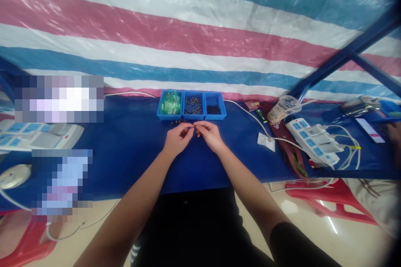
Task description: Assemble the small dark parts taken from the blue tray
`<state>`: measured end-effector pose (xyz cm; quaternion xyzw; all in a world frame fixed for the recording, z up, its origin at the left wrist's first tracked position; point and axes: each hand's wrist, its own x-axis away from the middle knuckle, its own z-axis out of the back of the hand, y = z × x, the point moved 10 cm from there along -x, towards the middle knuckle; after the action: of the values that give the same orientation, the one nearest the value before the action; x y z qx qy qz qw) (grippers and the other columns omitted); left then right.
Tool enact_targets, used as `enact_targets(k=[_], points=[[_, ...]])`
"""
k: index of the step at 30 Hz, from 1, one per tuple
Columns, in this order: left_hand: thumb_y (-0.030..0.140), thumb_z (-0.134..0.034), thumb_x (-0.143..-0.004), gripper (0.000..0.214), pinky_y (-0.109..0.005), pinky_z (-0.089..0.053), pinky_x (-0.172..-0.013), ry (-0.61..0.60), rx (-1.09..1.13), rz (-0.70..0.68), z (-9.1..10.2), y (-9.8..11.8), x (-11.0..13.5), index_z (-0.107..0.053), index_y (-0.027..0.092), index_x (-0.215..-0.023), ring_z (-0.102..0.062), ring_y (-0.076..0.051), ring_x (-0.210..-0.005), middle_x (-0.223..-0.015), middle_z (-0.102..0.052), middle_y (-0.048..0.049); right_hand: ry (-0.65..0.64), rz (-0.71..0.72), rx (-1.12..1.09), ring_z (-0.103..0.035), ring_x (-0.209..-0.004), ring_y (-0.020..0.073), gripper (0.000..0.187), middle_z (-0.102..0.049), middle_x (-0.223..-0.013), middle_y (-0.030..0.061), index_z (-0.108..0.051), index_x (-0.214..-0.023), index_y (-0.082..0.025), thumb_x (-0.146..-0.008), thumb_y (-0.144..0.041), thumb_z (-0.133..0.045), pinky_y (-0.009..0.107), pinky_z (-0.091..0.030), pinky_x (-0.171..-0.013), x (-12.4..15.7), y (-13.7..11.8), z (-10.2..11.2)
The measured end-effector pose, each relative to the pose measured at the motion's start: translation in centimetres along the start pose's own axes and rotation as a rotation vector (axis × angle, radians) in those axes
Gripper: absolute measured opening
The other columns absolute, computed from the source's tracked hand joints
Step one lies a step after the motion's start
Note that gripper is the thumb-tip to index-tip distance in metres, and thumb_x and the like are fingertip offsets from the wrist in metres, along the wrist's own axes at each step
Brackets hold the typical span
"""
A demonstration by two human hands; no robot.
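Both my hands meet over the blue table (131,150), just in front of three small blue bins. My left hand (178,137) and my right hand (209,132) are each pinched on a tiny dark part (194,127) held between the fingertips. The left bin (170,104) holds green pieces, the middle bin (193,105) small brownish metal parts, the right bin (214,107) small black parts. A few loose small parts (178,122) lie on the table by the bins.
A white power strip (313,141) with plugs and cables lies at the right, beside a tipped clear plastic cup (284,108). A white cable (247,112) runs along the table. Another power strip (34,133) sits at the left. Red plastic stools (326,200) stand below.
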<state>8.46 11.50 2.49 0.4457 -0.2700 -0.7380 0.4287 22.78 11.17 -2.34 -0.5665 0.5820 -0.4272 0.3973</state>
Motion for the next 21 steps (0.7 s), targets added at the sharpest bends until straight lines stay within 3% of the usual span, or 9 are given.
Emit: enact_targets(k=[6, 11, 17, 21], points=[[0.036, -0.060, -0.090, 0.020, -0.020, -0.046, -0.062, -0.002, -0.034, 0.029, 0.0, -0.4, 0.0, -0.068, 0.021, -0.101, -0.056, -0.008, -0.056, -0.065, -0.062, 0.0043, -0.050, 0.025, -0.028, -0.057, -0.058, 0.0107, 0.019, -0.067, -0.068, 0.0000, -0.075, -0.090, -0.020, -0.078, -0.035, -0.073, 0.027, -0.048, -0.060, -0.1, -0.4, -0.5], [0.039, -0.057, -0.092, 0.023, -0.021, -0.046, -0.064, -0.006, -0.073, 0.041, 0.0, -0.7, -0.1, -0.068, 0.021, -0.101, -0.058, -0.009, -0.058, -0.067, -0.065, 0.0033, -0.024, 0.055, 0.077, -0.058, -0.060, 0.0114, 0.030, -0.067, -0.070, -0.0002, -0.074, -0.096, -0.021, -0.073, -0.040, -0.078, 0.027, -0.049, -0.057, 0.1, -1.6, -0.7], [0.038, -0.050, -0.096, 0.024, -0.023, -0.047, -0.071, -0.037, -0.111, 0.032, 0.0, -0.5, -0.3, -0.067, 0.021, -0.100, -0.064, -0.011, -0.073, -0.091, -0.071, -0.0009, -0.019, 0.065, 0.141, -0.062, -0.064, 0.0131, 0.036, -0.069, -0.076, 0.0020, -0.073, -0.096, -0.020, -0.071, -0.044, -0.079, 0.028, -0.051, -0.058, 0.3, -1.8, -0.9], [0.039, -0.049, -0.096, 0.025, -0.023, -0.047, -0.072, -0.038, -0.119, 0.049, 0.1, -0.5, -0.2, -0.067, 0.022, -0.101, -0.065, -0.012, -0.076, -0.091, -0.071, -0.0007, -0.039, 0.071, 0.156, -0.063, -0.065, 0.0123, 0.039, -0.069, -0.077, 0.0015, -0.071, -0.096, -0.019, -0.070, -0.047, -0.079, 0.027, -0.052, -0.059, 0.4, -1.7, -1.1]])
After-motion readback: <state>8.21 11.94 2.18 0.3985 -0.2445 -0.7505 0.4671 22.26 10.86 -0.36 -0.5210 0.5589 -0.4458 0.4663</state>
